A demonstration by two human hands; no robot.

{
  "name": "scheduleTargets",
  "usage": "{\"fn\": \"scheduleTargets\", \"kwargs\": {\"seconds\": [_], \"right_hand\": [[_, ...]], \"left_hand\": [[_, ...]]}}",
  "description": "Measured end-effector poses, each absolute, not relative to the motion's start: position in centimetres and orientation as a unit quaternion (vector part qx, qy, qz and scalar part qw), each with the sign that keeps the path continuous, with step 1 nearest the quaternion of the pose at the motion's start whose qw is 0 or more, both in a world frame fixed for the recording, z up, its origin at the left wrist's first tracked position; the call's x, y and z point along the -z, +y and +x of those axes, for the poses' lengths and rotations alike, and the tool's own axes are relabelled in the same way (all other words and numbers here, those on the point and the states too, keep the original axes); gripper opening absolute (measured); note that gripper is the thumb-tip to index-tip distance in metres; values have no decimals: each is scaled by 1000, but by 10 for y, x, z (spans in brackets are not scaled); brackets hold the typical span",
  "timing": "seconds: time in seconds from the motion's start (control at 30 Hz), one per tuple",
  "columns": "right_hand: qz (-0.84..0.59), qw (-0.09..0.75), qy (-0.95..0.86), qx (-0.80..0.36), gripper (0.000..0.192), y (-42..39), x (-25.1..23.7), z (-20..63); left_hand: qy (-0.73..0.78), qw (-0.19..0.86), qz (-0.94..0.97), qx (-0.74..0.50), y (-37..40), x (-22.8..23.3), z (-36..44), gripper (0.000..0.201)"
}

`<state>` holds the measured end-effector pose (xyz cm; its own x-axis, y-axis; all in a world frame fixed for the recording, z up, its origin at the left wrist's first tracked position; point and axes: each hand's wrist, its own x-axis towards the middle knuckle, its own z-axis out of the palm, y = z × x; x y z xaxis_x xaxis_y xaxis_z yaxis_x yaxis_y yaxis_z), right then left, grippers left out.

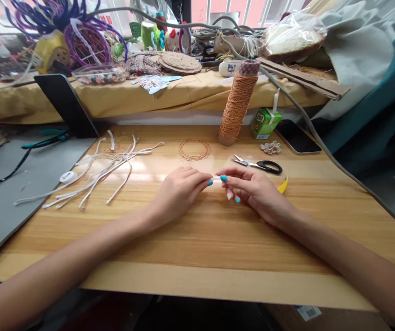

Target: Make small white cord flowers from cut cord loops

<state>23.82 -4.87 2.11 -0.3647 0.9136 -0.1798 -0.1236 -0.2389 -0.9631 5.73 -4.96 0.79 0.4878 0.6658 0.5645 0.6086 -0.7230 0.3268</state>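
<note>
Lying at L on the wooden board (183, 248): loose white cords (111, 158), w/ a small round white item (68, 176) by them. Next, L hand (180, 191), fingers tgthr, pinching one end of a short white strip (216, 178) btwn both hands, approx. mid-board. Just beyond: coil of thin orange cord (194, 159). R hand (252, 186) pinches strip's other end, other fingers loosely curled. Beyond it: black-handled scissors (259, 165), blades pointing L. Far R: dark phone (299, 136).

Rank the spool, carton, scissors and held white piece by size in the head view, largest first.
1. Spool
2. Carton and scissors: unsure; scissors longer, carton taller
3. White piece, though only part shows
</note>
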Motion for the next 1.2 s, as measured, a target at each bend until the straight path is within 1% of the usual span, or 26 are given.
{"fn": "scheduleTargets", "kwargs": {"seconds": [0.07,0.1,0.13,0.2,0.37,0.47,0.57,0.73,0.83,0.97,1.2], "right_hand": [[-384,403,-466,-687,17,-53,-21,235],[-376,406,-464,-692,17,-55,-22,233],[-374,409,-464,-691,17,-57,-22,232],[-384,419,-466,-678,17,-61,-21,229],[-422,453,-446,-646,17,-64,-21,227],[-434,468,-437,-634,18,-61,-21,228],[-429,471,-447,-628,17,-59,-20,231],[-430,434,-468,-639,19,-56,-21,232],[-446,401,-488,-634,22,-56,-21,233],[-449,361,-525,-626,23,-56,-22,233],[-452,353,-524,-630,24,-60,-24,233]], "left_hand": [[405,161,816,-378,-53,-10,60,18],[419,205,796,-385,-55,-12,62,18],[429,232,783,-387,-56,-13,63,18],[435,242,778,-383,-59,-15,65,17],[397,184,826,-356,-63,-12,69,19],[387,166,832,-362,-63,-9,68,26],[353,100,861,-353,-61,-7,65,30],[245,-71,927,-276,-56,-6,57,27],[201,-144,934,-257,-56,-8,54,24],[173,-187,935,-248,-59,-13,54,23],[194,-227,920,-253,-60,-14,55,24]]}}
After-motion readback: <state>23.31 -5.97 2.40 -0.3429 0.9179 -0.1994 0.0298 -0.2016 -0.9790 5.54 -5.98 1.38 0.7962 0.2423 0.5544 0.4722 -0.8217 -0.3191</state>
